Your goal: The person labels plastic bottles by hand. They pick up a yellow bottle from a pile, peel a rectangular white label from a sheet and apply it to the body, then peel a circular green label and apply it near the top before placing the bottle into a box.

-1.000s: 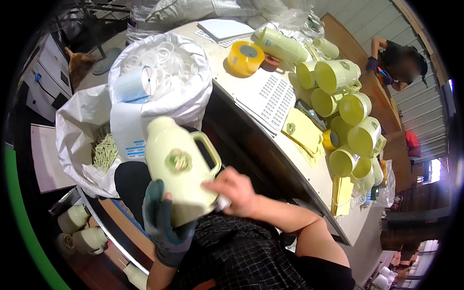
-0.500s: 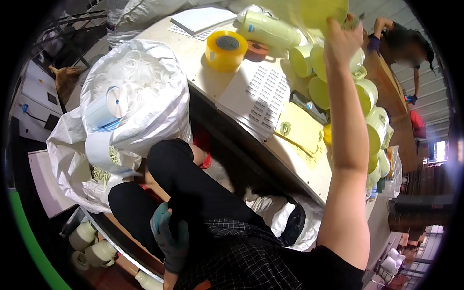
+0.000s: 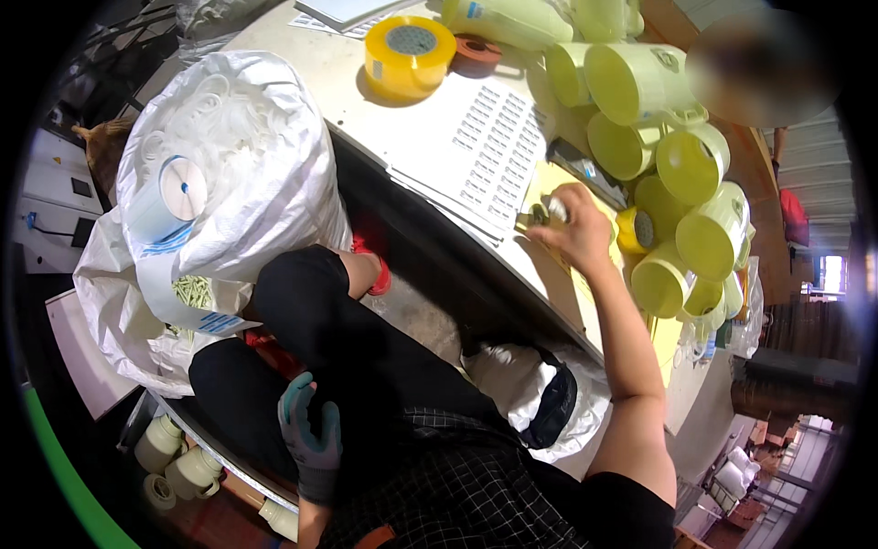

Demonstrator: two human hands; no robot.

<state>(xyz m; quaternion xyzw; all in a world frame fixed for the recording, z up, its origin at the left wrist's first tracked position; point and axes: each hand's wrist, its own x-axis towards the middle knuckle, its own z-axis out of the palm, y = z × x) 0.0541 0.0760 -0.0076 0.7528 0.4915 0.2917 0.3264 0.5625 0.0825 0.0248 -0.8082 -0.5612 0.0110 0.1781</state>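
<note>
My right hand [image 3: 578, 229], bare, is over a stack of yellow printed sheets [image 3: 569, 271] near the table's edge. Its thumb and fingers are closed in a pinch on the top sheet's corner, which looks slightly lifted; the fingers partly hide it. In a grey and teal glove, my left hand [image 3: 311, 425] hangs over my lap with fingers apart and nothing in it. Beyond the right hand, several pale yellow-green jugs [image 3: 631, 84] lie in a pile, mouths toward me. A yellow tape roll [image 3: 635, 229] sits between the sheets and the jugs.
White label sheets [image 3: 476, 156] lie on the table [image 3: 366, 133]; a large tape roll [image 3: 409, 57] and a brown roll [image 3: 476, 55] stand behind. At left, a white sack [image 3: 302, 174] holds clear plastic rings and a blue-white roll [image 3: 183, 188]. Jug bodies [image 3: 192, 471] sit below. Another person is at far right.
My right hand has let go of the yellow-green jug it held up at the far side and come down toward me onto the yellow sheets. My left hand stays over my lap.
</note>
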